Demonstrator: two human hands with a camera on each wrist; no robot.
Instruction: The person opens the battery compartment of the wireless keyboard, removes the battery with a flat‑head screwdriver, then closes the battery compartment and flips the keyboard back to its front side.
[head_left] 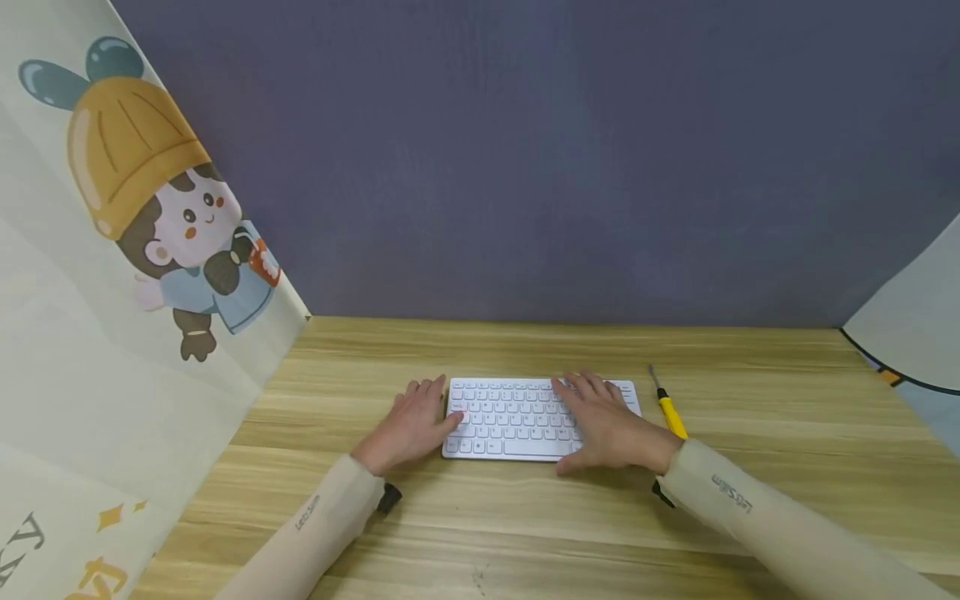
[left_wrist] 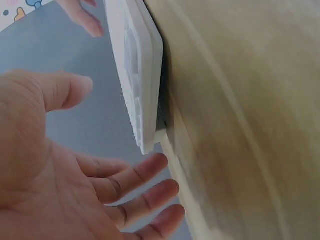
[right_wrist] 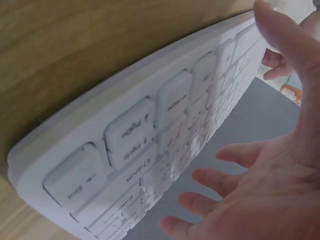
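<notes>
A white keyboard (head_left: 517, 421) lies flat on the wooden table between the two hands. At its left end is my left hand (head_left: 412, 421), fingers spread, the thumb overlapping the edge keys in the head view. In the left wrist view the fingertips (left_wrist: 167, 192) are right at the keyboard's end (left_wrist: 150, 75), and the palm holds nothing. Over the right part of the keys spreads my right hand (head_left: 603, 421), its thumb near the front edge. The right wrist view has the fingers (right_wrist: 205, 202) extended above the keys (right_wrist: 132, 130), without anything gripped.
A screwdriver with a yellow handle (head_left: 672, 417) lies right of the keyboard, partly behind the right forearm. A dark partition (head_left: 555, 167) rises at the back edge of the wooden table (head_left: 480, 517). A white printed panel with a cartoon figure (head_left: 180, 208) stands along the left.
</notes>
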